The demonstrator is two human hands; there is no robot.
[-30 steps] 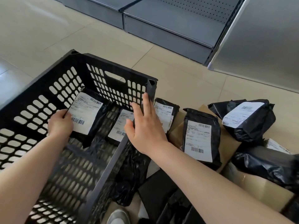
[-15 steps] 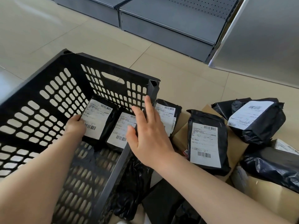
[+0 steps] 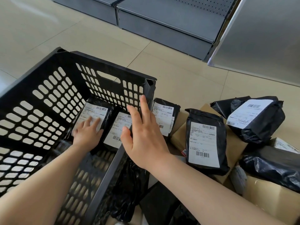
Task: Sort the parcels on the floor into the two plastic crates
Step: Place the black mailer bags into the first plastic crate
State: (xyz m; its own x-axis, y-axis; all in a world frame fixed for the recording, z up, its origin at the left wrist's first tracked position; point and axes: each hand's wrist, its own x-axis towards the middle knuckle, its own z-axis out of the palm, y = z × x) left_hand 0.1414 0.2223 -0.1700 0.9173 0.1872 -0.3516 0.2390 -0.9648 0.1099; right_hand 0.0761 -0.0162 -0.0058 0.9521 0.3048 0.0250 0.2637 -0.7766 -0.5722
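One view only, worn on the head, looking forward and steeply down over both forearms, which enter from the bottom edge. Close in: black crate (image 3: 48,101) filling the left half, seen from above and slightly behind its near corner, inner walls and floor in sight. Left hand (image 3: 87,135) inside the crate, right hand (image 3: 142,137) above its right rim, both near frame centre. Parcels (image 3: 204,137) at right, cut off by the right and bottom edges. Tiled floor (image 3: 178,75) beyond, grey shelving base (image 3: 162,23) across the top. Wide-angle bending of straight lines toward the edges.
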